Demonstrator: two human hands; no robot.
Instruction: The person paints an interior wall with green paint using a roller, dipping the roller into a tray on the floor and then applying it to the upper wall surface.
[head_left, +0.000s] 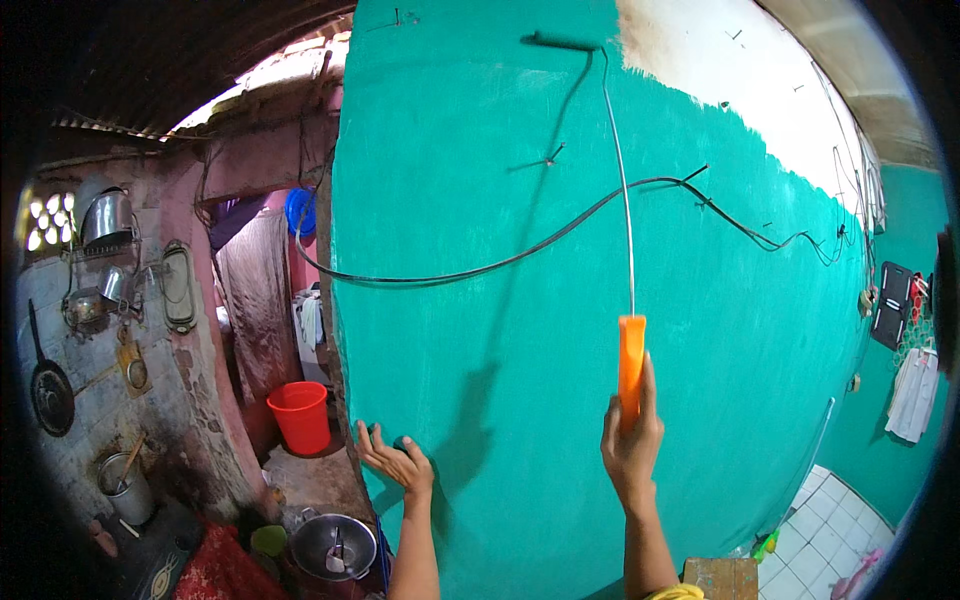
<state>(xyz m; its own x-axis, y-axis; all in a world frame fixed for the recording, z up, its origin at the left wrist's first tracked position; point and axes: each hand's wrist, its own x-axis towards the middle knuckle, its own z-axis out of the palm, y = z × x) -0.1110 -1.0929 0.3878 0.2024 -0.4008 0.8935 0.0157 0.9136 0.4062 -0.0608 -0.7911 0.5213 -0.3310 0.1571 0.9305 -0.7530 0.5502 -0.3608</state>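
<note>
My right hand (632, 450) grips the orange handle of a paint roller (632, 341), raised in front of a green-painted wall (450, 165). Its long thin metal rod runs up to a dark green roller sleeve (566, 43) near the top of the wall. The sleeve lies against or very near the paint, beside a white unpainted patch (705, 56). My left hand (397, 461) holds nothing. Its fingers are spread at the wall's left edge, low down, and seem to rest there. A black cable (450, 280) sags across the wall and passes behind the roller's rod.
Nails (555, 154) stick out of the wall. At lower left are a wok (334, 546), a red bucket (300, 418) in a doorway, and a pot (124, 487) with a wooden-handled utensil. A wooden stool or board (720, 577) stands at lower right beside white floor tiles (802, 566).
</note>
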